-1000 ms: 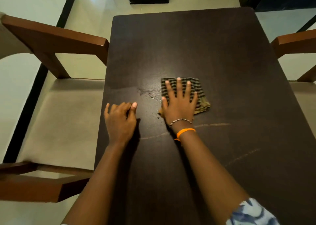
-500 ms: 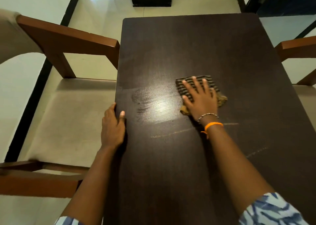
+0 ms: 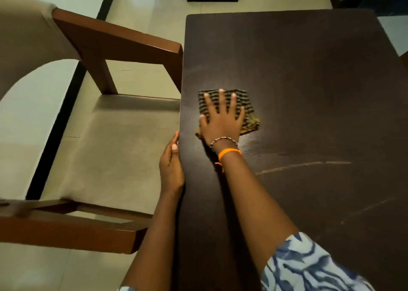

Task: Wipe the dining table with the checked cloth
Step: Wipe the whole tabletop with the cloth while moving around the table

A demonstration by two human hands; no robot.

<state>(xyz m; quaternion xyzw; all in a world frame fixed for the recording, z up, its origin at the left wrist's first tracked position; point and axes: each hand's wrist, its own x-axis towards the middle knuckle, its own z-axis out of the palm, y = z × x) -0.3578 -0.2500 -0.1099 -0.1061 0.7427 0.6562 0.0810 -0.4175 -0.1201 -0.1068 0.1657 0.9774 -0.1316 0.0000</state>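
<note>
The checked cloth (image 3: 248, 99), folded and dark-striped with a yellowish underside, lies on the dark brown dining table (image 3: 309, 87) close to its left edge. My right hand (image 3: 221, 122) presses flat on the cloth with the fingers spread and straight; it wears a bead bracelet and an orange band. My left hand (image 3: 171, 164) holds the table's left edge just behind the cloth, thumb on top and fingers down the side. The part of the cloth under my palm is hidden.
A wooden armchair with a beige seat (image 3: 114, 149) stands tight against the table's left side, its armrest (image 3: 119, 36) at table height. Pale scratch lines (image 3: 304, 164) cross the tabletop to the right of my wrist. Light tiled floor lies beyond.
My right hand has slid the cloth left, from mid-table to near the left edge, over the wet streak. My left hand has shifted from the tabletop onto the edge.
</note>
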